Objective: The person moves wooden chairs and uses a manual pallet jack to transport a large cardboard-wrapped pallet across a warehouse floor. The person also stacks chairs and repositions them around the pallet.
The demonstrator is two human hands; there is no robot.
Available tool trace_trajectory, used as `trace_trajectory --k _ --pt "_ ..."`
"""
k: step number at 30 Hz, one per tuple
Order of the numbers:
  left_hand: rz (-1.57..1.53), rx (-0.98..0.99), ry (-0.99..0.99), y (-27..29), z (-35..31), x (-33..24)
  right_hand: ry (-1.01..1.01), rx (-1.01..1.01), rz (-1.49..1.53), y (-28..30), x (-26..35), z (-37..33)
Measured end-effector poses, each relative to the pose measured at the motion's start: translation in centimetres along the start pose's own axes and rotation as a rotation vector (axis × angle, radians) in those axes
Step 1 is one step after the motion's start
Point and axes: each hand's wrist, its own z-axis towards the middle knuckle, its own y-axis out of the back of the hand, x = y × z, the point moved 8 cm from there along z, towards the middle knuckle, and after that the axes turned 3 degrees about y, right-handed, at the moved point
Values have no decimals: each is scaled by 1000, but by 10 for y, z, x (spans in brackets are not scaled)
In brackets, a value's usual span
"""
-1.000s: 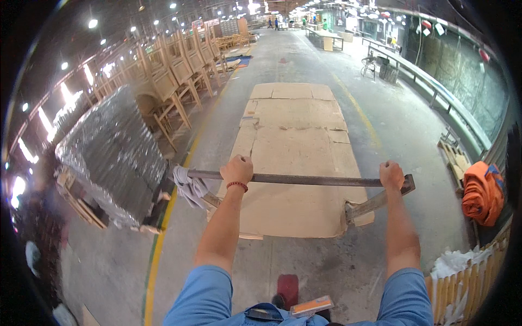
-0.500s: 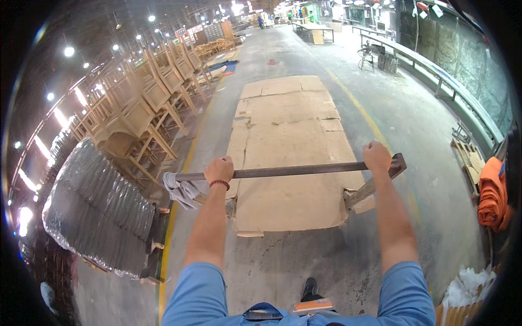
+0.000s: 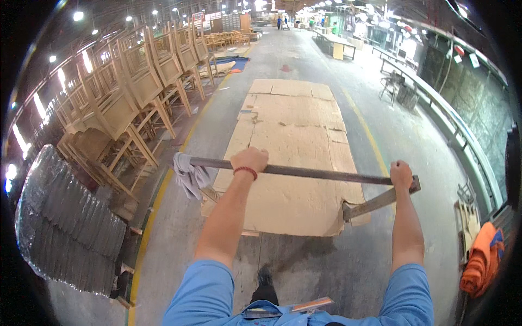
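Left hand [image 3: 249, 159] and right hand [image 3: 401, 174] grasp a dark handlebar [image 3: 326, 173] over brown cardboard [image 3: 296, 204].

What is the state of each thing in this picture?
Left hand: closed around the bar
Right hand: closed near its right end
Bar: gripped, above the cardboard
Cardboard: flat, creased
Grey cloth: hanging at bar's left end
Chairs: stacked
Dark stack: film-wrapped
Orange fabric: bundled

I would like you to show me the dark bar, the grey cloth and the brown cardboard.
Dark bar [image 3: 312, 172], head view: the middle of its length.
Grey cloth [image 3: 191, 178], head view: the folds hanging at the bar's left end.
Brown cardboard [image 3: 296, 144], head view: the flat top, beyond the bar.
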Motion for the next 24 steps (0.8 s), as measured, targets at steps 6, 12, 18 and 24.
trace_trajectory --k 6,12,18,24 --pt "-21 242 -19 -27 159 -47 -5 -160 140 -85 65 136" --pt "-13 120 -51 -41 311 -91 84 -224 244 -165 121 269" --pt "-130 -207 -155 -45 448 -166 90 -144 227 -244 179 434" --pt "-346 -421 -333 -64 589 -236 265 43 -20 -347 238 593"
